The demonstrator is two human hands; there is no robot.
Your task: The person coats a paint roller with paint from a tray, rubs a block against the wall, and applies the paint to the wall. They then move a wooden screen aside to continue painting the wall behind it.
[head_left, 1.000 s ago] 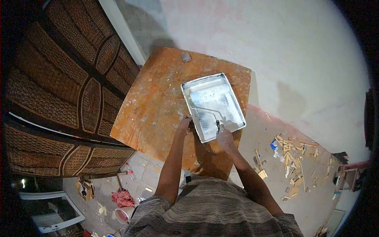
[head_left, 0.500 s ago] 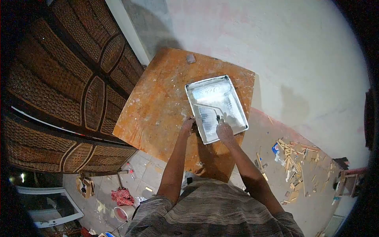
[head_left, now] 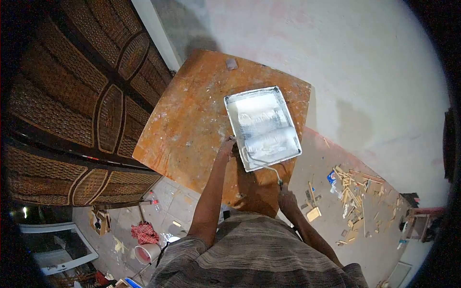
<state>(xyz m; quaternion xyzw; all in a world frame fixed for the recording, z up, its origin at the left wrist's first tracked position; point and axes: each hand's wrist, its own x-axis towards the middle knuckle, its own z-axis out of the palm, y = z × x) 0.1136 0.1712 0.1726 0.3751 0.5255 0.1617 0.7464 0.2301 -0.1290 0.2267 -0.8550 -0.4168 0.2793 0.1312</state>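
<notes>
A white paint tray (head_left: 230,118) lies slightly turned on a paint-spotted wooden table (head_left: 187,129). White paint covers its bottom, with streaks across the middle. My left hand (head_left: 227,147) grips the tray's left rim near the front, fingers closed and partly hidden. In my right hand (head_left: 287,199), just beyond the tray's front edge, is the handle of a paint roller (head_left: 271,139). Its white-coated sleeve rests crosswise in the tray's near half, and the bent wire frame passes over the front rim.
A small grey block (head_left: 231,64) sits at the table's far side. Pale wall (head_left: 365,57) rises behind; dark woven panels (head_left: 57,86) stand left. Wood scraps (head_left: 355,197) litter the floor right. A bucket (head_left: 147,253) and red checked cloth (head_left: 144,234) are lower left.
My right hand has drawn back toward my body, pulling the roller sleeve from the tray's far end to its near half. My left hand stays at the rim.
</notes>
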